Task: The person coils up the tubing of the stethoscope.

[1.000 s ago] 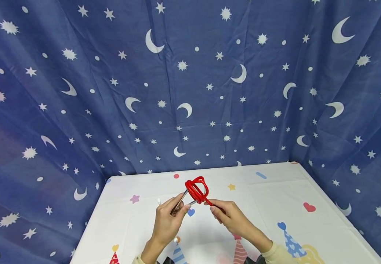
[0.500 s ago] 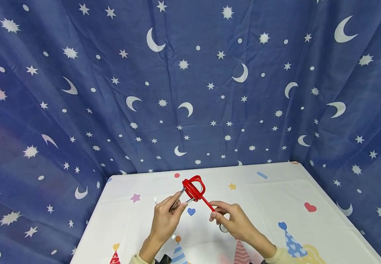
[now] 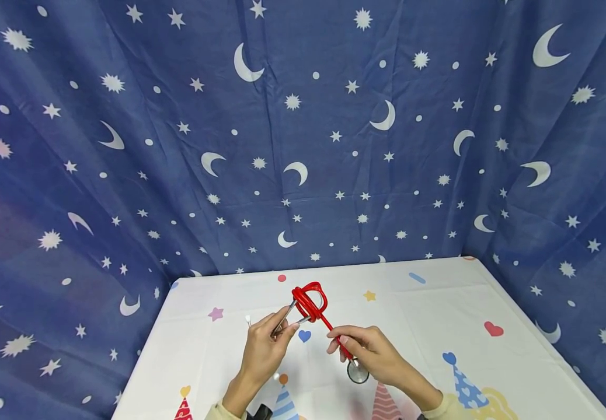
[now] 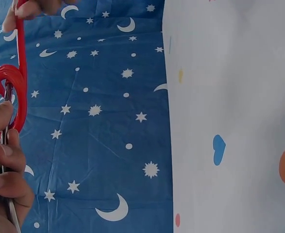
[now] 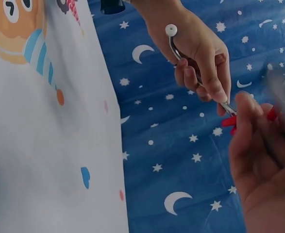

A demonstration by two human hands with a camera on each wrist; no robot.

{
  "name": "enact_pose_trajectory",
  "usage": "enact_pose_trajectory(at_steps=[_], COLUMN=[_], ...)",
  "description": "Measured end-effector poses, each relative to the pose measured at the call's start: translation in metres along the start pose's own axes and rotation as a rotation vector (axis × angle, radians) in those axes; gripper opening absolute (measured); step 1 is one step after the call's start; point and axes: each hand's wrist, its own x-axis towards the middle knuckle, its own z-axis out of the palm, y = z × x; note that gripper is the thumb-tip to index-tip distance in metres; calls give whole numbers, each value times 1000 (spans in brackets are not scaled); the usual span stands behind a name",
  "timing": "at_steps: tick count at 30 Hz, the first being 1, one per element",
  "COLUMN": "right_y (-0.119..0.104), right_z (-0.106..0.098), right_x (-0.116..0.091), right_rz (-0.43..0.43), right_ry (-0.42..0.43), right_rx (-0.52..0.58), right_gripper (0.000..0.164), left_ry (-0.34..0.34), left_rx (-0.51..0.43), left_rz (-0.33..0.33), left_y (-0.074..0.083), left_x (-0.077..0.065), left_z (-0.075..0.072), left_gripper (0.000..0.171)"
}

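Note:
A stethoscope with red tubing (image 3: 307, 304) is held up above the table, its tube wound in loops around the metal ear tubes (image 3: 284, 318). My left hand (image 3: 263, 350) grips those metal tubes below the coil. A white ear tip (image 5: 171, 30) sticks out past the left hand in the right wrist view. Between thumb and fingers, my right hand (image 3: 376, 357) pinches the straight end of the red tube. The round chest piece (image 3: 358, 372) hangs just below the right fingers. In the left wrist view, the tube stretches taut from the coil (image 4: 20, 97) to the right fingertips.
A white tablecloth (image 3: 413, 315) printed with party hats, hearts and stars covers the table. Behind it and at both sides hangs a blue curtain (image 3: 334, 169) with moons and stars.
My right hand has slid away from the coil, down and to the right, drawing out a straight length of tube. The chest piece has come into sight. The left hand keeps its grip.

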Motion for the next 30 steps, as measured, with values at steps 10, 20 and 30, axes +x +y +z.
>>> enact_pose_trajectory(at_steps=[10,20,30], right_y=[4,3,-8], right_z=[-5,-2,7], right_x=[1,8,16], right_rz=[-113,-411,-324], right_ry=[-7,180,280], right_rx=[-149,-452,-242], right_gripper=[34,27,6], left_ry=[-20,-58,-93], left_rx=[-14,-26,-33], left_rz=[-3,-20,6], left_y=[2,3,10], left_x=[2,1,-2], left_z=[0,2,7], left_gripper=[34,35,36])
